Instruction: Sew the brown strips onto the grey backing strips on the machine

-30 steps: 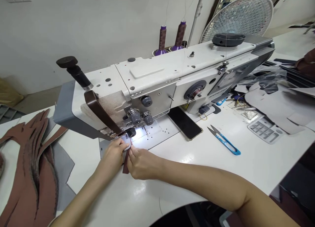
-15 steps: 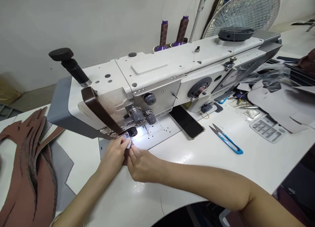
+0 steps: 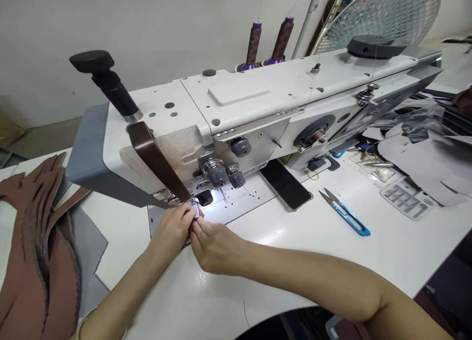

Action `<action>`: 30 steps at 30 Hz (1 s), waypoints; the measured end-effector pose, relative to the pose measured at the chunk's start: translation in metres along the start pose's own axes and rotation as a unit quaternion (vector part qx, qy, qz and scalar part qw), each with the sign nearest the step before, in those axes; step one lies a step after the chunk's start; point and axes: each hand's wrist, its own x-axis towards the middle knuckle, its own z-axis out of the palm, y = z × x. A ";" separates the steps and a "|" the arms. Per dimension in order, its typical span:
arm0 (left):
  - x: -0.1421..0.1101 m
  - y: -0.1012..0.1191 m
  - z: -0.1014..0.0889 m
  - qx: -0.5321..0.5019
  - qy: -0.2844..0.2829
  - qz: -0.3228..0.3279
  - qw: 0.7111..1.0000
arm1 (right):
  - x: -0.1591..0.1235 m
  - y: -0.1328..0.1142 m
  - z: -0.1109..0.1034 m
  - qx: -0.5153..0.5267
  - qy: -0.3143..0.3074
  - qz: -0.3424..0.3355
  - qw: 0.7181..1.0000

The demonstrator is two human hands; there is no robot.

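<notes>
My left hand [image 3: 173, 228] and my right hand [image 3: 216, 247] are side by side in front of the needle area of a white sewing machine [image 3: 239, 91]. Between them is a small brown piece of material [image 3: 201, 214] with a whitish piece [image 3: 195, 212] on top. The left fingers are closed at the whitish piece, thumb against its edge. My right fingers pinch the brown material on its right side. A lamp lights the metal bed [image 3: 249, 197] beside the hands. The needle and presser foot are mostly hidden behind the brown lever [image 3: 158, 158] and the fingers.
Brown strips [image 3: 62, 261] are piled at the left. Blue thread snips [image 3: 346, 214] and a black phone [image 3: 287, 185] lie to the right, with pale cut pieces [image 3: 416, 155] beyond. Two brown thread cones [image 3: 282, 42] and a white fan [image 3: 391, 20] stand behind the machine.
The brown piece and the whitish piece have moved farther toward the needle, and less brown tail shows below my hands. Both hands keep their hold. The camera view has shifted slightly.
</notes>
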 end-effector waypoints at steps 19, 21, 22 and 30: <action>-0.003 -0.035 0.011 0.051 0.010 0.028 0.998 | 0.002 0.012 0.002 0.003 -0.012 0.012 1.000; -0.003 -0.038 0.013 0.064 0.015 0.029 0.997 | 0.002 0.014 0.001 0.002 -0.011 0.014 1.000; -0.003 -0.039 0.014 0.074 0.015 0.027 0.997 | 0.002 0.014 0.001 0.005 -0.013 0.016 1.000; 0.012 -0.030 0.007 0.126 -0.007 -0.025 0.992 | -0.001 0.015 0.001 0.018 -0.013 0.013 1.000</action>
